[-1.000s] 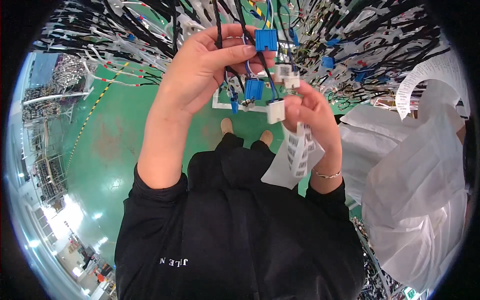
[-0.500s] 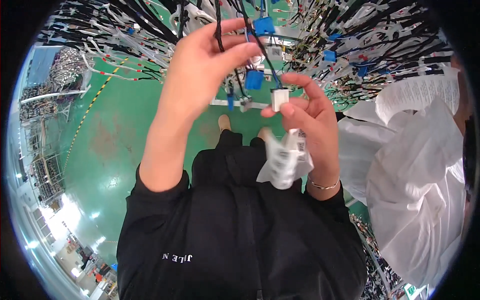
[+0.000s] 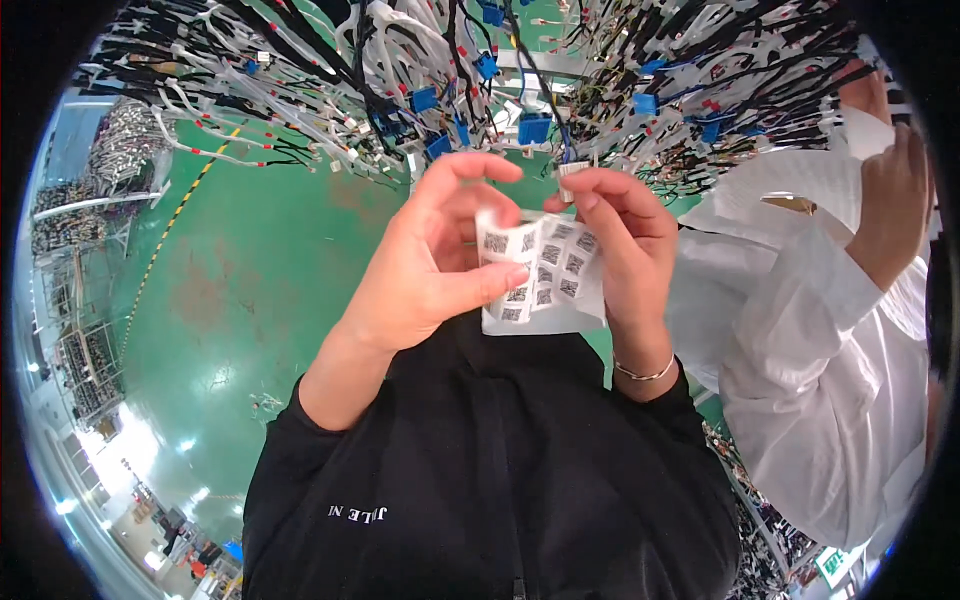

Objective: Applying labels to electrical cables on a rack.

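A white plug connector (image 3: 570, 182) on a dark wire bundle is pinched between the thumb and forefinger of my right hand (image 3: 632, 235). A backed sheet of white stickers (image 3: 547, 310) with square black codes hangs below it, its right edge against that hand's lower fingers. My left hand (image 3: 425, 255) is at the sheet's left side, its thumb pressed on the front. The left forefinger curves above the sheet, apart from it; another fingertip is blurred at the upper left corner. Blue connectors (image 3: 534, 129) hang on wires just above both hands.
Dense hanging wire harnesses (image 3: 250, 90) with white and black leads fill the far side. At right, close by, a person in a white garment (image 3: 820, 370) has a raised hand (image 3: 892, 205). Green floor (image 3: 240, 290) with a yellow-black line (image 3: 180, 215) lies to the left.
My left hand has left the hanging wires and come down onto the sticker sheet, which now faces up and is spread. My right hand still pinches the connector. The neighbour's hand has come into view.
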`<state>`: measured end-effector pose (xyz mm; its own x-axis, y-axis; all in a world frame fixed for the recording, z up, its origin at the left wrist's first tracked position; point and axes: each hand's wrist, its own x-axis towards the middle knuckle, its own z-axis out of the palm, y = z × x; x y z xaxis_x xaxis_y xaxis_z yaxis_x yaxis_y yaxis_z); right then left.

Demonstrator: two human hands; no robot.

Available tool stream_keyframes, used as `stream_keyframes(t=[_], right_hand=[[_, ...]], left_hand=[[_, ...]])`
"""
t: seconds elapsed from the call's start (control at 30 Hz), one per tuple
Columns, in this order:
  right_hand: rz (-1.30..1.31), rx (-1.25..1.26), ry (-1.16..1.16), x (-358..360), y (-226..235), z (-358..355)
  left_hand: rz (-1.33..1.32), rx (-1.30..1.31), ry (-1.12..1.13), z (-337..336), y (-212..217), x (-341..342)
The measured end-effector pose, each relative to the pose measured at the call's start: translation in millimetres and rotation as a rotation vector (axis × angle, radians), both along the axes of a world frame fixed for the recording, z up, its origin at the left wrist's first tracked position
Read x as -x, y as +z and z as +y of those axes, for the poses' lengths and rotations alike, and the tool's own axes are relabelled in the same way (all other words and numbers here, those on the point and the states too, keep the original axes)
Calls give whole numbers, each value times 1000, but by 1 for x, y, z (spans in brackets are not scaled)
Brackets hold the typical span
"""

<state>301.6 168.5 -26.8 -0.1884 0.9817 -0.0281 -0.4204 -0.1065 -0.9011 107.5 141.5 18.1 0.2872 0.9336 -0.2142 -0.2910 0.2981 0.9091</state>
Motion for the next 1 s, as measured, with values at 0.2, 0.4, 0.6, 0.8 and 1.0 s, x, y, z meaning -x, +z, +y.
stream_keyframes(t=[0.2, 0.4, 0.6, 0.8, 1.0], right_hand=[[-18, -26, 185, -22, 5, 12], [-22, -42, 390, -36, 17, 21], [20, -14, 412, -35, 15, 15], [-222, -126, 197, -22, 9, 9], [-258, -175, 112, -18, 7, -3]], left_hand=[[-20, -32, 71, 14, -2, 9], [-36, -73, 67, 27, 6, 30], [-70, 25, 67, 25, -4, 37], [1365, -1021, 505, -9, 6, -18], [1078, -812, 284, 1, -14, -41]])
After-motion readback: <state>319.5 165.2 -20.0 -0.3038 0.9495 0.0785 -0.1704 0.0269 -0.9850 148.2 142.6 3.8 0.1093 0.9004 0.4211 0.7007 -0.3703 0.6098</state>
